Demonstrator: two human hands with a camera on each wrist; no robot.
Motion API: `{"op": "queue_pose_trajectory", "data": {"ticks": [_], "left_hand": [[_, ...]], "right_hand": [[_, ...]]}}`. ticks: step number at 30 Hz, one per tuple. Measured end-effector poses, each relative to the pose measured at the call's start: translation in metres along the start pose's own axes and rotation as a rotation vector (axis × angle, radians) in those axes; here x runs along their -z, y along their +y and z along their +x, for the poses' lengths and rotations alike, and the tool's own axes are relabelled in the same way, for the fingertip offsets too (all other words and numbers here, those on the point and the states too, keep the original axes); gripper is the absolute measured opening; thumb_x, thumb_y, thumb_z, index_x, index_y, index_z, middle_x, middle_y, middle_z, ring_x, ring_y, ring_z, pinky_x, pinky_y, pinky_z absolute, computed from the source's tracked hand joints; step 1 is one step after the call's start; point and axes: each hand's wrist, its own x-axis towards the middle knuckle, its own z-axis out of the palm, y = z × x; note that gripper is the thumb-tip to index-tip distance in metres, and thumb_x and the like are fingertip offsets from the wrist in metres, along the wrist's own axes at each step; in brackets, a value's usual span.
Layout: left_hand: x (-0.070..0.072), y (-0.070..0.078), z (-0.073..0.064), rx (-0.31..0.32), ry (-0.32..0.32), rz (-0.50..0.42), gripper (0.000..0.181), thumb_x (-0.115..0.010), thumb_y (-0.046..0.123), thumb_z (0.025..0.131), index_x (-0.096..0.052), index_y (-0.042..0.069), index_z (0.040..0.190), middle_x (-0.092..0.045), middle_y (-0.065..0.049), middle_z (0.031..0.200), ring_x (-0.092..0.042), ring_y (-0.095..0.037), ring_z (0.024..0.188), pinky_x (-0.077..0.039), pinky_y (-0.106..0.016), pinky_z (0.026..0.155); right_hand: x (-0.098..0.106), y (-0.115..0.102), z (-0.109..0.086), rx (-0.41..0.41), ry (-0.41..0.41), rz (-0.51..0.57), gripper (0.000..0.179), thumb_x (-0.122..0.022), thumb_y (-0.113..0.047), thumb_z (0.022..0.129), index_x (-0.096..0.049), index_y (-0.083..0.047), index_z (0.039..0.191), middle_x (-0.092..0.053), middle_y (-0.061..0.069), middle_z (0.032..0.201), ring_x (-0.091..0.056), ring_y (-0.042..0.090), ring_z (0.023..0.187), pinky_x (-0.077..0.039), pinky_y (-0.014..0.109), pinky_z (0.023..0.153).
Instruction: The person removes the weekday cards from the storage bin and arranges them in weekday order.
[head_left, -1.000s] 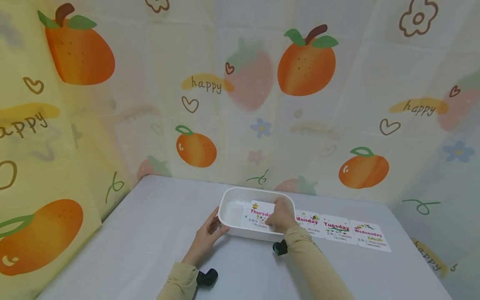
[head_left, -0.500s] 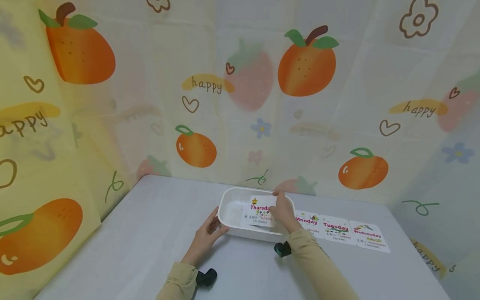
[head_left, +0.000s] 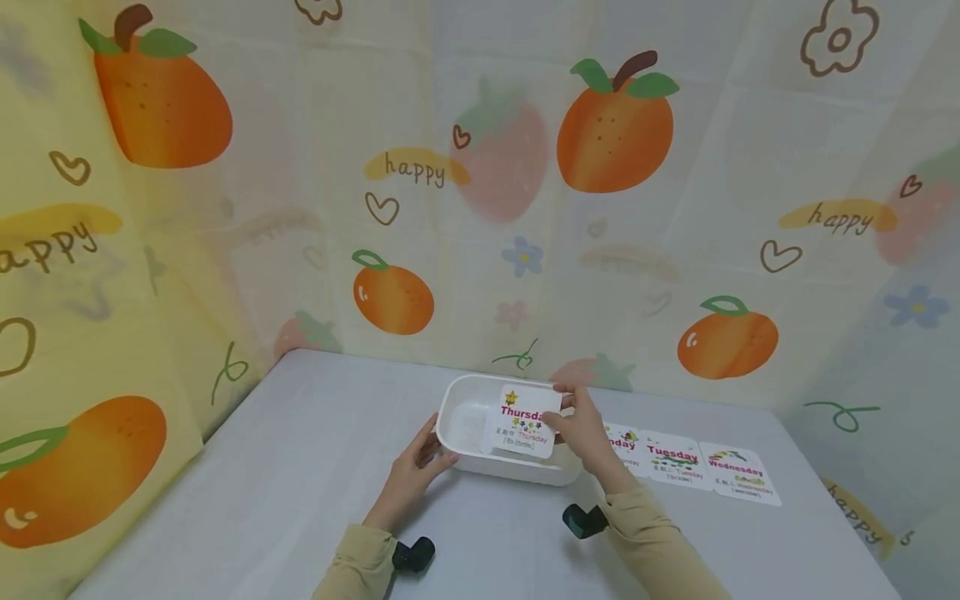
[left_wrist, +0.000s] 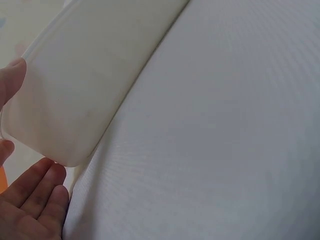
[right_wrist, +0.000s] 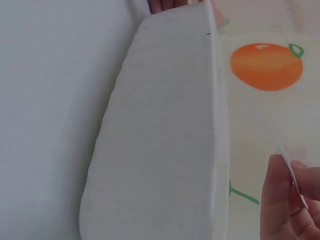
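Observation:
My right hand pinches a white card printed "Thursday" between thumb and fingers, holding it by its right edge over the white plastic tray. In the right wrist view the card appears edge-on between the fingertips. At the tray's left end, my left hand grips it, thumb on the front side and fingers at the end wall. The left wrist view has the thumb against the tray wall, with fingers below its corner. Part of the tray's inside is hidden behind the card.
To the right of the tray, cards reading "Monday", "Tuesday" and "Wednesday" lie in a row on the white tabletop. A fruit-patterned curtain stands behind the table and along its sides.
My right hand has drawn back to the right from inside the tray, lifting the Thursday card and tilting it up. It now covers part of the Monday card. The left hand stays put.

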Motion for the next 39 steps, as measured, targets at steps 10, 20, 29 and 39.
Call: {"op": "queue_pose_trajectory", "data": {"ticks": [10, 20, 29, 39], "left_hand": [[0.003, 0.032, -0.011, -0.013, -0.03, -0.002, 0.075, -0.069, 0.024, 0.085, -0.028, 0.011, 0.146, -0.047, -0.021, 0.131, -0.044, -0.034, 0.121, -0.039, -0.043, 0.101], [-0.003, -0.002, 0.0, 0.009, -0.008, 0.016, 0.078, -0.071, 0.041, 0.08, -0.031, 0.027, 0.145, -0.05, -0.01, 0.131, -0.047, -0.027, 0.12, -0.042, -0.04, 0.098], [0.001, -0.003, 0.002, -0.014, -0.002, 0.013, 0.081, -0.072, 0.041, 0.078, -0.031, 0.025, 0.146, -0.05, -0.012, 0.13, -0.046, -0.027, 0.121, -0.039, -0.038, 0.101], [0.001, -0.001, 0.001, -0.005, -0.01, 0.002, 0.08, -0.072, 0.04, 0.079, -0.031, 0.027, 0.146, -0.05, -0.012, 0.13, -0.047, -0.028, 0.12, -0.041, -0.039, 0.099]], "right_hand": [[0.03, 0.008, -0.033, -0.048, -0.06, 0.142, 0.049, -0.065, -0.001, 0.084, -0.042, -0.002, 0.127, -0.052, 0.015, 0.097, -0.062, 0.024, 0.071, -0.057, 0.037, 0.059], [0.064, 0.048, -0.067, -0.172, -0.074, 0.179, 0.052, -0.068, -0.005, 0.083, -0.042, -0.002, 0.127, -0.053, 0.015, 0.094, -0.061, 0.027, 0.076, -0.056, 0.036, 0.059], [0.096, 0.072, -0.086, -0.188, -0.19, 0.112, 0.057, -0.068, -0.012, 0.084, -0.036, 0.003, 0.129, -0.055, 0.013, 0.092, -0.061, 0.026, 0.079, -0.057, 0.037, 0.062], [0.105, 0.09, -0.086, -0.271, -0.09, 0.024, 0.057, -0.069, -0.007, 0.08, -0.039, 0.003, 0.128, -0.055, 0.012, 0.094, -0.059, 0.024, 0.079, -0.055, 0.036, 0.063]]}}
